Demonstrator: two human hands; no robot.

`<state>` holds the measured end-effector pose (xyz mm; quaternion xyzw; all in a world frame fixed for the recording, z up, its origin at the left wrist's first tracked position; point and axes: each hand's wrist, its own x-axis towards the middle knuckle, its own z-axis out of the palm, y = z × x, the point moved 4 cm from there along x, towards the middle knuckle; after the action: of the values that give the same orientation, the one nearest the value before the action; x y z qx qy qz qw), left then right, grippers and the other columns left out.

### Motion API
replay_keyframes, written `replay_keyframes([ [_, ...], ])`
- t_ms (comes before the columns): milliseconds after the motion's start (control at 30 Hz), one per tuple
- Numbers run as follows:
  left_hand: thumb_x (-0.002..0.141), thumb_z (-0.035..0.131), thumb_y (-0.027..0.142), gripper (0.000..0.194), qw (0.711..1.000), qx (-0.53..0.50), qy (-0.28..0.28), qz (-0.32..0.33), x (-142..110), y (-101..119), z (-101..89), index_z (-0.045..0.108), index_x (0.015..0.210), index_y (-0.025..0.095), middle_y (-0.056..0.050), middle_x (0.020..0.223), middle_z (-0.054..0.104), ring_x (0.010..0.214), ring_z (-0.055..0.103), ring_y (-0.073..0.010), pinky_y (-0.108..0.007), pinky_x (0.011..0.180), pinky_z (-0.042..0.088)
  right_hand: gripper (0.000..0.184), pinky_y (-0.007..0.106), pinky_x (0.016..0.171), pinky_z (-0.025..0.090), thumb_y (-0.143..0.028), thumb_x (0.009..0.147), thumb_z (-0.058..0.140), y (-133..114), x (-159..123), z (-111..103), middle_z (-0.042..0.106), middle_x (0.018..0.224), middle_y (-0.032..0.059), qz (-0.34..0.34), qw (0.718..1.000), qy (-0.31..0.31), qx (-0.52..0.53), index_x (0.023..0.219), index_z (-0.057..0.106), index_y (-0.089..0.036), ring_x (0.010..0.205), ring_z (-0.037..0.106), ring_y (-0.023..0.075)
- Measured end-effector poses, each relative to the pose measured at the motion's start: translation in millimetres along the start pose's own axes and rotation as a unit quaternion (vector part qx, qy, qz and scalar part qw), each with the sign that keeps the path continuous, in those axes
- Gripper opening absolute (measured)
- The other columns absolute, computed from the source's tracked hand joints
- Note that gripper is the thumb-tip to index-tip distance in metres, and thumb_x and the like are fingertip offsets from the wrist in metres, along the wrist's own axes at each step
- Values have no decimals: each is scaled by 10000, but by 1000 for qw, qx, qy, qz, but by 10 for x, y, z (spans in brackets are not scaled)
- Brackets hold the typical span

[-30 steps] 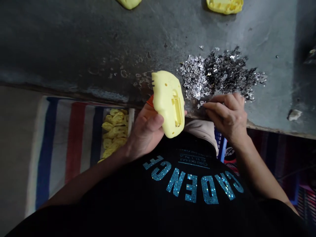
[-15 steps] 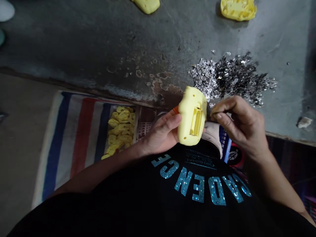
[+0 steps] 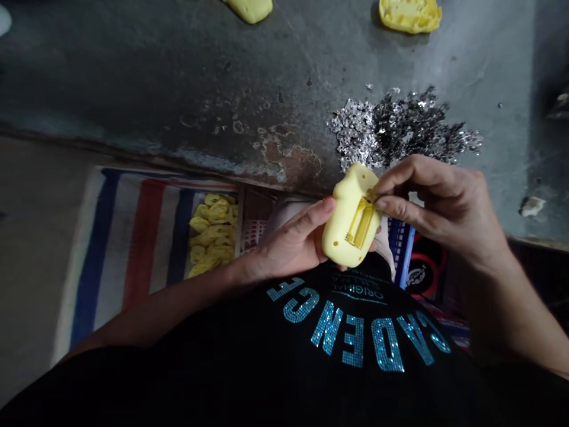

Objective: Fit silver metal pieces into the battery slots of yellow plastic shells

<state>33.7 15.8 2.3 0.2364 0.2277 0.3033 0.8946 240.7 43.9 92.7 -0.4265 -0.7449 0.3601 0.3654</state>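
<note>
Now we cradle yellow plastic casing (image 3: pixel 349 219) in left hand (image 3: pixel 284 243), slot (image 3: pixel 360 222) turned up for reach; right hand (image 3: pixel 440 204) grip pressed together, pinching small piece (image 3: pixel 370 196) at slot.

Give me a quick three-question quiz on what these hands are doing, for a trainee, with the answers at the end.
1. What does the left hand hold? A: a yellow plastic shell. B: a striped cloth. C: a heap of silver flakes.
2. True or false: the right hand holds scissors.
3. Fill in the blank: the black shirt carries teal sequin lettering that reads ___.

Key: 1 A; 2 false; 3 CADENCE.
</note>
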Motion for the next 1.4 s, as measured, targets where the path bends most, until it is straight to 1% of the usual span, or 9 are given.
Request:
replay_keyframes([
  [167,989,870,725,726,999,0,-18,-27,-13,-34,16,783,1499,216,-201,1439,868,1161,908,-426,-315,552,667,210,327,694,556,-412,999,969,8,45,0,807,883,-33,46,997,-30,48,963,811,-278,744,703,150],
  [367,957,885,756,683,999,8,-8,-32,-12,-51,39,822,1408,247,-150,1321,900,1067,907,-385,-324,551,659,268,317,635,571,-396,934,1022,16,125,-7,779,880,-29,65,993,-41,93,934,784,-274,736,706,151],
  [633,952,853,823,720,999,15,-5,-46,-30,-105,-28,813,1432,287,-148,1423,867,1113,885,-434,-396,590,664,342,353,619,547,-530,929,1018,-4,209,45,804,866,-23,51,997,-55,36,917,768,-297,707,689,174],
  [867,958,925,688,560,998,-36,-19,-51,-23,-82,-8,831,1312,265,-119,1323,896,999,898,-318,-293,568,651,344,364,606,523,-486,939,1019,-23,177,67,765,848,-36,62,997,-16,35,891,745,-283,703,673,158],
  [1000,983,904,661,534,997,-48,-22,-55,-34,-77,-10,831,1337,267,-122,1306,905,1046,903,-335,-302,575,659,218,429,689,606,-393,956,1011,19,37,29,818,944,-14,68,995,47,60,957,801,-334,782,742,211],
  [1133,1013,862,687,611,998,-41,-32,-47,-38,-75,-14,793,1447,263,-155,1424,877,1197,892,-398,-343,627,692,68,515,860,666,-334,1063,881,-16,-149,38,871,1070,21,2,996,74,-52,1082,862,-397,973,814,288],
  [1200,1034,841,703,635,999,-30,-32,-32,-42,-62,-6,759,1492,270,-157,1439,869,1209,894,-402,-326,622,691,156,522,925,672,-279,1113,795,-48,-228,85,876,1179,34,-35,988,69,-137,1164,875,-402,1073,827,295],
  [1300,1053,847,676,592,1000,-9,-25,-8,-58,-41,12,742,1493,294,-127,1400,873,1145,908,-354,-293,612,698,301,501,914,647,-197,1150,687,-75,-321,168,861,1337,53,-85,961,71,-251,1279,865,-403,1124,813,287],
  [1400,1062,863,636,508,1000,4,-15,8,-79,-37,6,762,1424,295,-98,1316,883,1031,910,-296,-291,614,719,274,509,850,588,-239,1156,674,-49,-393,254,881,1285,60,-110,940,69,-315,1266,872,-392,1007,784,292],
])
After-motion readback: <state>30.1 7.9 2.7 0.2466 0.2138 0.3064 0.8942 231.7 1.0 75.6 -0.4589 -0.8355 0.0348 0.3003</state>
